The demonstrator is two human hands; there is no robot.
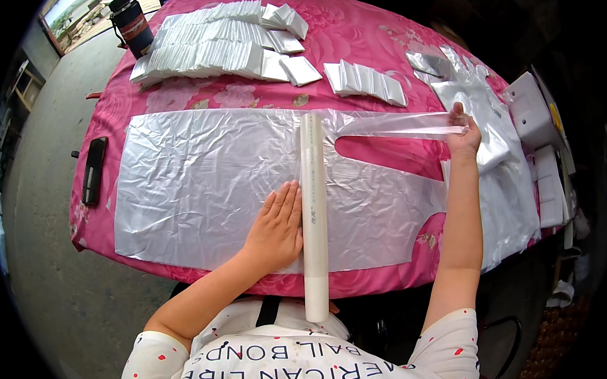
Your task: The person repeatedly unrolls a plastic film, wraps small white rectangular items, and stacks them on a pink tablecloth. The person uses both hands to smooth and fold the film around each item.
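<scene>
A thin, clear plastic bag (202, 187) lies flat and wrinkled across the table in front of me. Across its middle rests a white plastic pipe (315, 236), its near end jutting past the table edge. My left hand (278, 221) lies flat on the bag, fingers together and stretched out, against the left side of the pipe. Over at the right, my right hand (465, 131) is closed on one handle strip of the same bag and holds it stretched out from the pipe. The bag's other handle strip lies toward the near right, partly behind my right forearm.
Rows of folded plastic packets (206, 48) stand at the back left, with a smaller row (365, 83) beside them. A dark bottle (131, 26) and a black phone-like object (95, 171) sit at the left. Loose plastic bags (504, 201) and white containers (531, 108) are at the right.
</scene>
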